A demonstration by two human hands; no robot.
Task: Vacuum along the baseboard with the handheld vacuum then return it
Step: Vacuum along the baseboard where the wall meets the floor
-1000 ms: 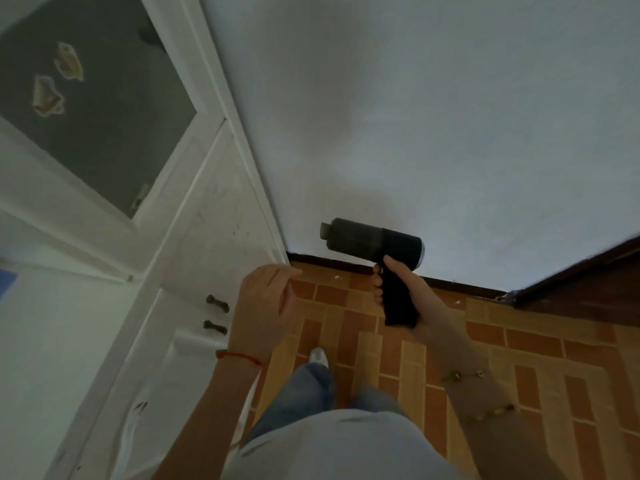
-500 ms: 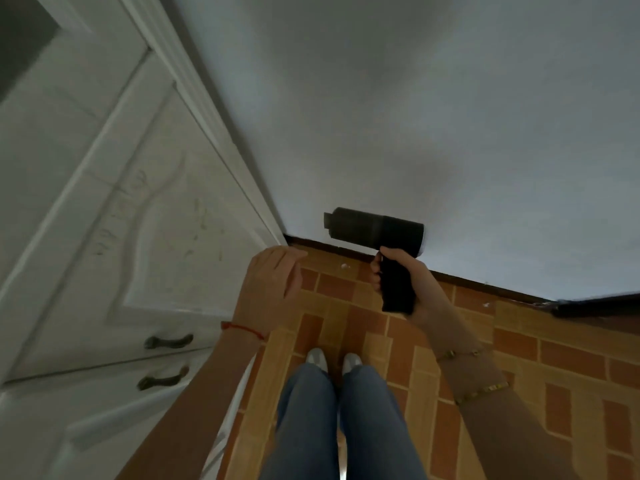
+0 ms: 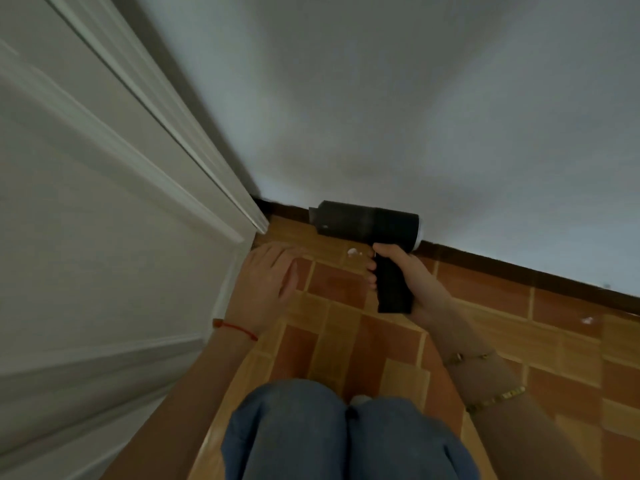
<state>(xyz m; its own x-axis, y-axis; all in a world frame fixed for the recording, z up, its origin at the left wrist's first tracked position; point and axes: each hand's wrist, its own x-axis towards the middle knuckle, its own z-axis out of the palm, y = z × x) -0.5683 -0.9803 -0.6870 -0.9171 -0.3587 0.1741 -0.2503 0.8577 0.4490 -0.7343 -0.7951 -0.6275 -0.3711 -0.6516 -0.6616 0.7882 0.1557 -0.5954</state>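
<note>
A black handheld vacuum (image 3: 367,225) hovers close to the dark brown baseboard (image 3: 519,268) where the white wall meets the floor. Its nozzle points left toward the corner by the door. My right hand (image 3: 412,282) is wrapped around the vacuum's pistol-style handle. My left hand (image 3: 266,282) is empty, fingers loosely together, held just above the floor next to the white door, left of the vacuum.
A white panelled door (image 3: 104,237) fills the left side, its edge meeting the corner. The floor is orange-brown brick-pattern tile (image 3: 346,334) with a small white speck (image 3: 353,252) below the vacuum and another speck (image 3: 587,320) at right. My knees in blue jeans (image 3: 329,434) are bent at the bottom.
I have crouched lower, so the view is nearer the floor and my knees have come up. The vacuum has dropped from the wall to baseboard height. The door's handles have left the view.
</note>
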